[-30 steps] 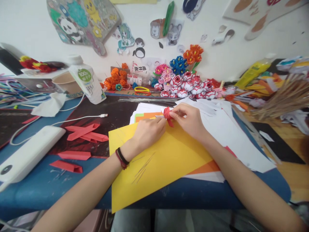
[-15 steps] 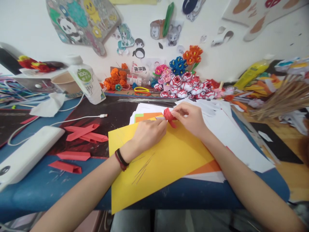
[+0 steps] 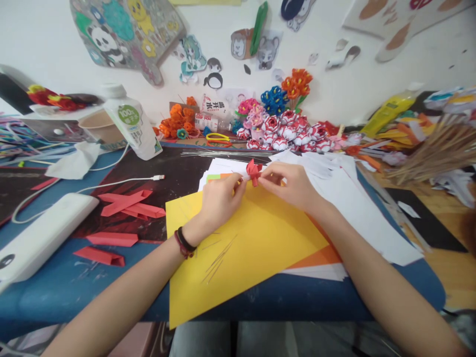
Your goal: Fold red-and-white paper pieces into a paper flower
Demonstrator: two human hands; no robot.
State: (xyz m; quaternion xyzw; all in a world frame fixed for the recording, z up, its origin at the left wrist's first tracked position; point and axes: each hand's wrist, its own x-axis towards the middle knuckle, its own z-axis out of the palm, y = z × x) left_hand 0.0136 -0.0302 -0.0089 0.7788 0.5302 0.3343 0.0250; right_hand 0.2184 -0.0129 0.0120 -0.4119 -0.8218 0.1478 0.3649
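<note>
A small red folded paper piece is pinched between both hands above a big yellow sheet. My left hand grips its left, whitish end with closed fingers; a dark and red band circles that wrist. My right hand pinches the red part from the right. Thin wires lie on the yellow sheet near my left forearm.
Folded red strips and a white power bank with its cable lie to the left. A white bottle and paper cup stand behind. Paper flowers line the wall. White sheets and wooden sticks fill the right.
Both hands have lifted the red piece slightly and turned it; my left hand's fingers have slid up closer to it.
</note>
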